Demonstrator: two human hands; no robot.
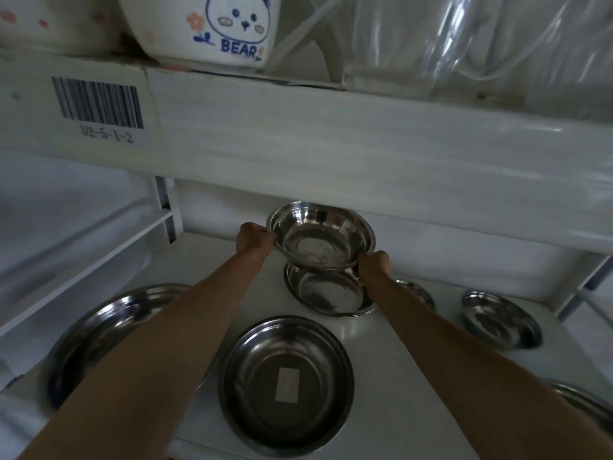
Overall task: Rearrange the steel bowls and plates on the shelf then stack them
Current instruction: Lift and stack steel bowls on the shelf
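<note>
A deep, shiny round steel bowl [321, 237] with a flared rim and flat, mirror-bright bottom is held above a shallow round steel plate [331, 293] at the back of the white shelf [371, 340]. The left hand [253, 240] and right hand [373, 264] each grip opposite sides of its rim with curled fingers.

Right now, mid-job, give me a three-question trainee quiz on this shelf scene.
1. True or false: both hands hold the steel bowl by its rim.
2. What lies directly under the held bowl? A) a steel plate B) a ceramic mug C) a cardboard box
3. Fill in: the plate nearest the camera carries a white ____ inside.

Key:
1. True: left hand and right hand grip opposite sides of the rim.
2. A, the steel plate.
3. Label.
</note>
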